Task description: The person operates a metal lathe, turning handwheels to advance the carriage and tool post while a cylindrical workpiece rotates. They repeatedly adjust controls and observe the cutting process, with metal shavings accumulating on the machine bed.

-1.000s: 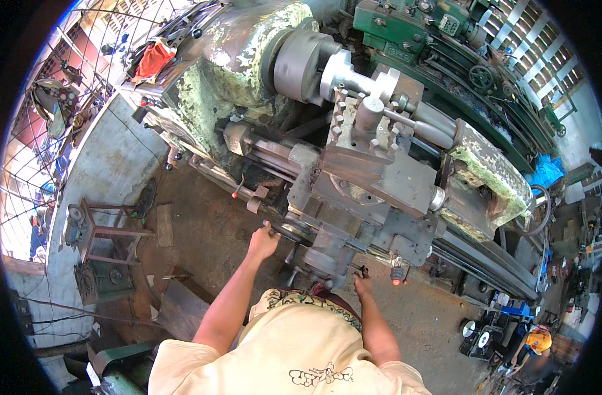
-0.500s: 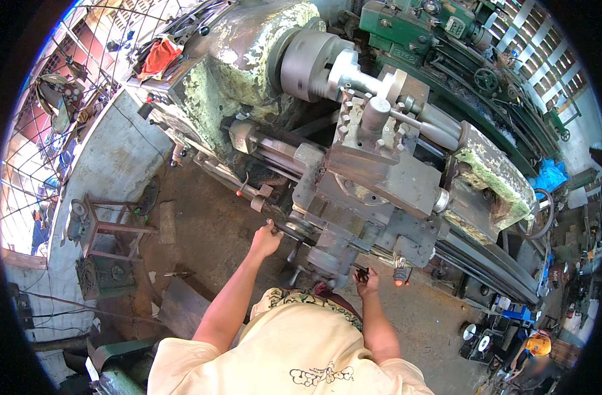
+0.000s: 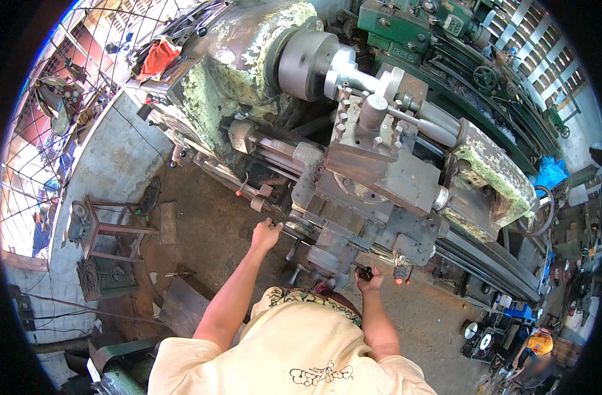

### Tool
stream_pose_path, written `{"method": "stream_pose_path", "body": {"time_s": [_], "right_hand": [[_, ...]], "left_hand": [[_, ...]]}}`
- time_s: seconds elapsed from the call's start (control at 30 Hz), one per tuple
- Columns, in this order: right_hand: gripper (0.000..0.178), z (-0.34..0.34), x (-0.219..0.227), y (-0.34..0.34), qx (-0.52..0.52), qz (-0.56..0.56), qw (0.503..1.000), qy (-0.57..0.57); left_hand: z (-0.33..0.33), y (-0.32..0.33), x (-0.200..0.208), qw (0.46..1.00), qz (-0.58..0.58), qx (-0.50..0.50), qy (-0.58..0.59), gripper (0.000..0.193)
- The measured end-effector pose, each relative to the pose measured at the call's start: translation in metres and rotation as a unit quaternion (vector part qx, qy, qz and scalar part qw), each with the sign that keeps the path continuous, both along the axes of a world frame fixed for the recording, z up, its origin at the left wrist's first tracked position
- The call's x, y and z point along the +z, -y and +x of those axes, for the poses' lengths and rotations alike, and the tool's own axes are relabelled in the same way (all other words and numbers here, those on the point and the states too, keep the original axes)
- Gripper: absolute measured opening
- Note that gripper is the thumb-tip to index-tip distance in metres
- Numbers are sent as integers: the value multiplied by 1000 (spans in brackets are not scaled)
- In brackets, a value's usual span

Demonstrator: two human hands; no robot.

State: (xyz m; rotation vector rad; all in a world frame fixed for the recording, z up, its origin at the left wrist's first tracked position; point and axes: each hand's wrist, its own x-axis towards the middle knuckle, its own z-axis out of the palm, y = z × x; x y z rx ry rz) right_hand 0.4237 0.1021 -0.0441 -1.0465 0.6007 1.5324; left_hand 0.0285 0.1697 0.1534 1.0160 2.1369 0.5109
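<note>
Both the left hand (image 3: 265, 236) and right hand (image 3: 372, 279) are at the lathe (image 3: 363, 181) — one gripping a handle (image 3: 289, 232), one at a knob (image 3: 364, 270), grip unclear — and lettering (image 3: 403, 54) marks a green machine (image 3: 390, 29).

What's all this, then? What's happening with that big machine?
A person stands at a big metal lathe. Their left hand is closed at the end of a dark handle, and their right hand is at a small dark lever. A shiny metal piece sits at the chuck, which looks blurred, so it may be spinning. Another person is off to the right.
</note>
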Motion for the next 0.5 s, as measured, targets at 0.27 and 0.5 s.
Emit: {"method": "stream_pose_path", "body": {"time_s": [0.27, 0.5], "right_hand": [[40, 2, -2, 4, -8, 16, 1000, -17], [42, 0, 3, 2, -8, 4, 1000, -9]], "left_hand": [[3, -12, -23, 989, -1, 84, 121, 53], [9, -13, -18, 969, 12, 140, 204, 41]]}}
